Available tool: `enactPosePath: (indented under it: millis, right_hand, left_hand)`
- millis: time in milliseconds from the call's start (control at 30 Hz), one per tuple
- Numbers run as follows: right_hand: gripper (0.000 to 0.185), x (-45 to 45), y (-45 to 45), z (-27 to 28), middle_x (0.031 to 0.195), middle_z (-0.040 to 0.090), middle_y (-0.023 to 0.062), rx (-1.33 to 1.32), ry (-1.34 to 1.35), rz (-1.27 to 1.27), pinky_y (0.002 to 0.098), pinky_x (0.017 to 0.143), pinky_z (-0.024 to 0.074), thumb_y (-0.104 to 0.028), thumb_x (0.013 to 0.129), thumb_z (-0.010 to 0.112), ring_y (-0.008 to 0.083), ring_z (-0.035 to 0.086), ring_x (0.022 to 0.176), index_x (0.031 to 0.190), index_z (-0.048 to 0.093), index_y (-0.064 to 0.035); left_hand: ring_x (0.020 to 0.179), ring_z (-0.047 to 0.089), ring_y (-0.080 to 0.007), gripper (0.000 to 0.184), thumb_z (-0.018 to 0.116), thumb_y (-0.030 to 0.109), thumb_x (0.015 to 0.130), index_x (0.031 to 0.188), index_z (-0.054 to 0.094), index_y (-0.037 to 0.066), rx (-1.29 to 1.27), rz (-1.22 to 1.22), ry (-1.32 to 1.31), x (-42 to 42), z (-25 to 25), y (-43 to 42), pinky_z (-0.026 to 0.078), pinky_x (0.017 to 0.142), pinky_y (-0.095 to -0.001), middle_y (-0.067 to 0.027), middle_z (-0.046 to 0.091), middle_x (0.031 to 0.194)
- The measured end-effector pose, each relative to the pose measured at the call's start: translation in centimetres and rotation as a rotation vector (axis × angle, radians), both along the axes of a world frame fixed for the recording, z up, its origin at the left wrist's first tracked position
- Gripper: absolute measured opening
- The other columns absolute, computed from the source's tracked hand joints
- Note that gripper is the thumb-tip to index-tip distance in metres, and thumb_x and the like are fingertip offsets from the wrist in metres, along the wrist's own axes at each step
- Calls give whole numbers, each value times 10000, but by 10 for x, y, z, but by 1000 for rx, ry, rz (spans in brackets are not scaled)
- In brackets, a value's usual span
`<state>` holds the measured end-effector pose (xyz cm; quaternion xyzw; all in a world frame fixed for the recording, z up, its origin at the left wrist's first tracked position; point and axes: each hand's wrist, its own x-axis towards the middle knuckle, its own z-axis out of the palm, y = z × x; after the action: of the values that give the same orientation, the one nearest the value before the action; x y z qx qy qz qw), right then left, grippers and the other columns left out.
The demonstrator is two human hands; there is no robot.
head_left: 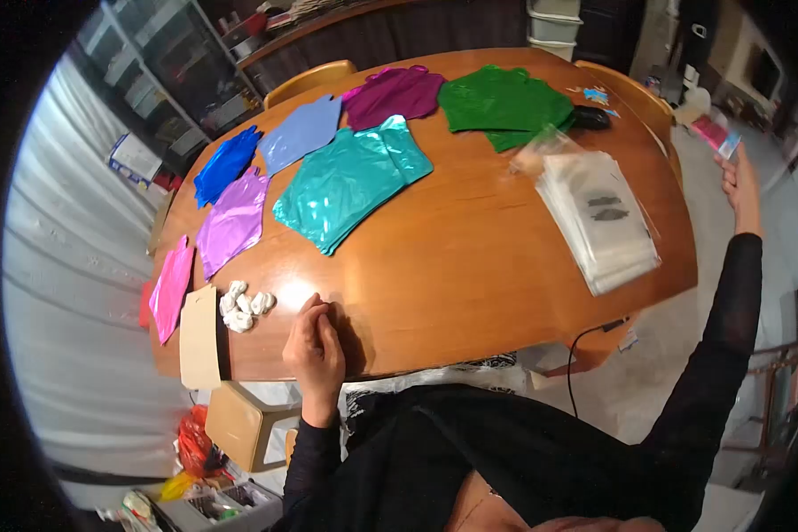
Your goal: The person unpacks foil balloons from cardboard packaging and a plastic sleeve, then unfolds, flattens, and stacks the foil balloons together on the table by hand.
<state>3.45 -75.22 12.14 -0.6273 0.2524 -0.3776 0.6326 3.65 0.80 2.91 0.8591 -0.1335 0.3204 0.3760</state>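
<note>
Left hand (pixel 315 348), fingers curled together, at the wooden table's (pixel 470 257) near edge, near white bundles (pixel 242 306). Right hand (pixel 741 186), outstretched beyond the table's right end, pinches a pink-and-blue packet (pixel 716 137). Farther back on the table, colorful plastic bags (pixel 350 182).

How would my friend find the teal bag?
Start at the big wooden table. On its left half, find the teal bag, lying nearer the person than the light blue bag and the dark purple bag. It looks bigger than both, and it alone is shiny blue-green.
</note>
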Motion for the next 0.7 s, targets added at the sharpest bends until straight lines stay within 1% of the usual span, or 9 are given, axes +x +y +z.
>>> enactPosePath:
  millis: [133,200,267,300,400,500,533,600,700]
  right_hand:
    - [388,49,89,19,812,693,58,-74,37,86,169,357,165,-407,981,568,5,273,414,1008,642,-27]
    - [384,59,152,28,725,636,15,66,-67,519,168,359,160,-359,1008,529,5,273,414,1083,651,-3]
    - [387,61,241,30,655,567,-17,99,-6,690,172,369,165,-336,1023,495,4,281,418,1142,652,-3]
    - [375,57,297,28,605,535,-24,-59,-26,702,178,380,176,-341,1022,480,11,285,418,1082,661,-18]
    - [385,41,401,21,565,529,-3,30,9,1011,185,388,188,-342,1021,441,31,345,420,976,648,-20]
    - [417,26,470,26,595,562,40,87,82,1378,181,389,219,-351,1025,427,50,413,426,921,619,4]
    - [456,22,491,30,614,564,42,78,130,1432,184,387,221,-375,1031,416,49,410,426,894,607,15]
    - [456,21,523,29,627,570,46,127,101,1503,182,391,227,-377,1031,417,51,418,431,900,606,17]
    - [456,19,558,27,667,587,56,253,20,1589,178,404,246,-381,1032,418,57,443,447,918,602,21]
  left_hand:
    - [943,692,-273,158,592,-52,864,1010,643,-16,69,102,9,-3,2,5,543,778,-318,-170,696,1104]
    - [966,682,-256,134,565,-51,893,987,660,-40,-4,58,51,-5,6,2,542,815,-312,-175,692,1127]
    - [868,694,-236,136,567,-60,888,996,648,-56,-20,105,19,-7,10,-2,550,748,-294,-175,693,1121]
    - [746,690,-205,176,561,-68,898,1063,621,-63,-40,74,1,-7,9,-5,548,659,-264,-183,693,1109]
    - [674,671,-189,319,501,-85,926,1241,551,-66,-722,-274,496,-22,51,-44,556,625,-242,-199,670,1129]
    - [968,686,-254,550,548,-70,921,1433,349,-39,-1036,-742,844,-22,88,-69,581,738,-290,-169,465,1407]
    - [980,677,-249,551,573,-61,915,1427,374,-25,-1108,-822,829,-21,83,-74,579,741,-291,-165,560,1293]
    - [834,678,-181,424,587,-16,920,1323,457,-11,-1039,-931,814,-15,74,-71,555,678,-256,-117,655,1017]
    - [690,660,-160,284,579,-15,922,1202,533,-20,-1200,-792,1007,-25,71,-45,545,616,-242,-105,666,894]
